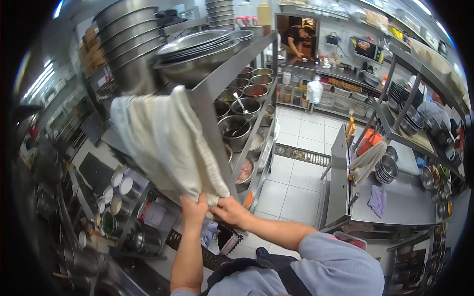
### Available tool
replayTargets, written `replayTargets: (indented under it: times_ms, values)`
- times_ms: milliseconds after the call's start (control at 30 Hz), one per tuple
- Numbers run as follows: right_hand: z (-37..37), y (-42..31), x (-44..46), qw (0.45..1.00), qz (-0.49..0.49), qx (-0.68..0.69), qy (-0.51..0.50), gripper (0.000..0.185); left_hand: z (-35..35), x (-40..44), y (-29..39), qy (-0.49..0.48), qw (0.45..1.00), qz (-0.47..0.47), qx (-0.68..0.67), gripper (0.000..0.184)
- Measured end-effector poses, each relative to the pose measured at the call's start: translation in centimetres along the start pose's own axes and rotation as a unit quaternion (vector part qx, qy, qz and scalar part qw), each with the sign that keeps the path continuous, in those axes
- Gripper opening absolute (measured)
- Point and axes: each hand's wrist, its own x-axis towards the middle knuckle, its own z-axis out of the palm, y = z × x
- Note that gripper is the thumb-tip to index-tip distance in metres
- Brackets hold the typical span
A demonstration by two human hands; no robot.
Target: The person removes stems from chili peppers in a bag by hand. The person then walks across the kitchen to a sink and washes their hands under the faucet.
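A long cream towel (pixel 170 143) hangs over the end of a steel shelf rack (pixel 210 118). My left hand (pixel 194 209) is closed on its lower end. Close beside it, my right hand (pixel 232 212) also grips the bottom of the towel, fingers wrapped around the fabric. The folds hide parts of my fingertips. Just right of the towel, the rack holds several steel pots, one of them a pot with a ladle (pixel 240 102) in it. Above the towel, a stack of metal bowls (pixel 197 54) sits on the top shelf.
Tall stacked steel pots (pixel 129 42) stand at the upper left. A steel worktable (pixel 400 209) on the right carries bowls and a purple cloth (pixel 377 201). A tiled aisle (pixel 279 197) with a floor drain (pixel 302 154) runs between. Another person (pixel 296 39) leans over the far counter.
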Motion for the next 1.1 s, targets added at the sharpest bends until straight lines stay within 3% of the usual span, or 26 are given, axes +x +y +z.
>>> replayTargets:
  times_ms: [33, 67, 133, 167, 200, 233, 267, 300, 333, 400, 467, 500, 533, 600, 700, 767, 800, 867, 900, 933, 1000, 1100]
  values:
    - [-0.9, -0.2, -0.1, 0.998, -0.061, 0.002, 0.0, 0.022, 0.9, 0.3, -0.5, 0.057, 0.997, -0.012, 0.059, 0.036]
    - [-1.8, 0.5, -0.1, 0.998, -0.06, 0.004, 0.013, 0.022, 1.6, 0.9, -1.1, 0.045, 0.997, -0.009, 0.064, 0.036]
    - [-2.8, 2.9, -1.6, 0.982, -0.155, -0.105, 0.024, 0.021, 2.0, 1.0, -3.3, 0.09, 0.99, 0.056, -0.091, 0.041]
    - [-3.3, 4.4, -2.8, 0.983, -0.145, -0.103, 0.033, 0.021, 2.1, 0.9, -4.5, 0.114, 0.975, 0.084, -0.173, 0.044]
    - [-3.6, 6.2, -4.7, 0.987, -0.11, -0.098, 0.061, 0.022, 1.7, 0.8, -5.9, 0.101, 0.977, 0.077, -0.172, 0.044]
    - [-4.3, 8.0, -6.4, 0.987, -0.081, -0.101, 0.093, 0.023, 1.2, 1.4, -7.4, 0.149, 0.971, 0.118, -0.142, 0.045]
    - [-5.3, 10.0, -8.7, 0.987, 0.016, -0.128, 0.098, 0.026, 1.0, 2.2, -8.9, 0.197, 0.96, 0.162, -0.119, 0.046]
    - [-6.0, 12.1, -12.0, 0.976, 0.118, -0.15, 0.102, 0.029, 0.2, 2.4, -10.7, 0.159, 0.963, 0.179, -0.124, 0.042]
    - [-6.7, 15.1, -15.7, 0.947, 0.183, -0.247, 0.088, 0.031, -1.2, 1.9, -13.1, 0.11, 0.979, 0.148, -0.092, 0.039]
    - [-7.7, 21.4, -25.6, 0.852, 0.335, -0.402, 0.005, 0.036, 0.1, -1.3, -13.5, 0.156, 0.976, 0.018, -0.149, 0.035]
    - [-8.2, 21.8, -32.8, 0.802, 0.471, -0.365, -0.042, 0.03, -1.5, -4.6, -18.4, 0.189, 0.981, 0.042, -0.013, 0.032]
    - [-8.4, 21.7, -34.7, 0.76, 0.551, -0.334, -0.088, 0.027, -0.8, -6.6, -17.0, 0.207, 0.967, -0.091, -0.114, 0.029]
    - [-8.6, 22.1, -37.0, 0.75, 0.569, -0.326, -0.092, 0.027, -1.2, -8.4, -19.9, 0.193, 0.963, -0.165, -0.09, 0.029]
    - [-8.9, 23.0, -41.0, 0.734, 0.593, -0.315, -0.1, 0.026, -1.3, -12.2, -27.2, 0.066, 0.948, -0.311, 0.005, 0.036]
    - [-10.8, 26.3, -42.3, 0.705, 0.645, -0.284, -0.078, 0.025, 2.5, -13.3, -30.6, -0.11, 0.903, -0.392, 0.135, 0.035]
    - [-14.6, 28.4, -40.5, 0.696, 0.629, -0.306, 0.162, 0.032, 6.3, -11.4, -32.3, -0.19, 0.881, -0.392, 0.183, 0.035]
    - [-17.4, 29.5, -39.5, 0.729, 0.554, -0.323, 0.241, 0.031, 8.3, -10.1, -33.0, -0.222, 0.872, -0.385, 0.206, 0.035]
    - [-24.5, 25.3, -33.4, 0.736, 0.394, -0.278, 0.474, 0.026, 12.2, -6.6, -33.5, -0.268, 0.856, -0.371, 0.243, 0.035]
    - [-27.7, 26.3, -32.6, 0.679, 0.3, -0.395, 0.542, 0.033, 13.9, -4.7, -33.5, -0.283, 0.85, -0.362, 0.257, 0.035]
    - [-31.8, 18.7, -27.2, 0.633, 0.418, -0.044, 0.65, 0.046, 16.0, -2.9, -33.6, -0.295, 0.847, -0.352, 0.269, 0.035]
    - [-38.3, 17.0, -25.2, 0.609, 0.276, -0.024, 0.743, 0.054, 19.4, -0.2, -33.0, -0.323, 0.834, -0.344, 0.285, 0.034]
    - [-46.0, 16.0, -24.1, 0.622, 0.214, 0.044, 0.752, 0.045, 24.1, 3.0, -32.6, -0.353, 0.819, -0.333, 0.305, 0.034]
